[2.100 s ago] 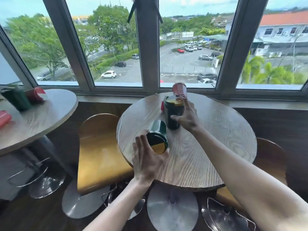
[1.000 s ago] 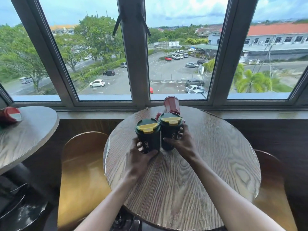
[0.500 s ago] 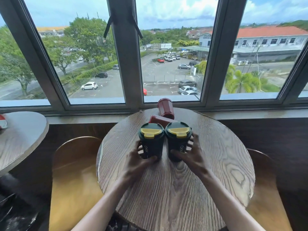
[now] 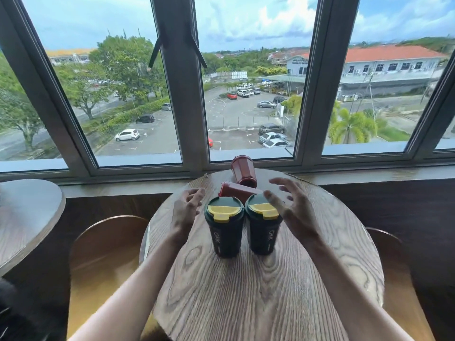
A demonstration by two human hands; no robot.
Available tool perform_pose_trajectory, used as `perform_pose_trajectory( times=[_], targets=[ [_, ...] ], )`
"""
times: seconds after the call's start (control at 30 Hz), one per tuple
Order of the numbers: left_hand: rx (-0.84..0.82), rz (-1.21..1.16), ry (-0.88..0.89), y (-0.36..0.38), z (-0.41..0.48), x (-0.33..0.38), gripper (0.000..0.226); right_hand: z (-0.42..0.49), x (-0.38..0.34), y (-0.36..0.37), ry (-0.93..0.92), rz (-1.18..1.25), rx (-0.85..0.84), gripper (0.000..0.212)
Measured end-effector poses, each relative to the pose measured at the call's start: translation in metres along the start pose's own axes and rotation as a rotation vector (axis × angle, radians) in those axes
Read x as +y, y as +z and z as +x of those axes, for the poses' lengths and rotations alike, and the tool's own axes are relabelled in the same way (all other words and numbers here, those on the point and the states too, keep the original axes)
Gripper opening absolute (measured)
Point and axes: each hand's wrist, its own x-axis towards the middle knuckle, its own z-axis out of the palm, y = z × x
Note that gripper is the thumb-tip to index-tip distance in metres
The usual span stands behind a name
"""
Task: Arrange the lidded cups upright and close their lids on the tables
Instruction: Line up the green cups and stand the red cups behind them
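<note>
Two dark green cups with yellow lids stand upright side by side on the round wooden table (image 4: 270, 303): the left green cup (image 4: 225, 232) and the right green cup (image 4: 263, 230). Behind them a red cup (image 4: 236, 190) lies on its side, and a second red cup (image 4: 243, 171) stands bottom-up near the window. My left hand (image 4: 186, 210) hovers open just left of the green cups. My right hand (image 4: 293, 205) hovers open to their right, fingers spread above the right cup's lid. Neither hand holds anything.
A second round table (image 4: 24, 217) sits at the left edge. Curved wooden chair backs stand on the left (image 4: 103, 254) and on the right (image 4: 394, 267) of the main table. The window sill and frame (image 4: 187, 94) run right behind the table.
Both hands have let go of the green cups and lifted away to the sides, fingers spread. The cups stay upright side by side. The camera has moved closer to the table.
</note>
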Motion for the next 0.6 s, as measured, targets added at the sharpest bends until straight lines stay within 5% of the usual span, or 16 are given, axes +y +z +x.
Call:
perform_pose_trajectory(
  times=[0.2, 0.43, 0.6],
  targets=[
    [-0.321, 0.22, -0.185, 0.024, 0.066, 0.015, 0.057, 0.033, -0.018, 0.013, 0.068, -0.266, -0.269, 0.032],
    [-0.582, 0.194, -0.393, 0.033, 0.119, -0.034, 0.102, 0.031, -0.01, 0.019, 0.113, -0.217, -0.199, 0.017],
    [-0.638, 0.161, -0.345, 0.033, 0.1, -0.011, 0.079, 0.028, -0.008, 0.02, 0.128, -0.187, -0.199, 0.018]
  ],
)
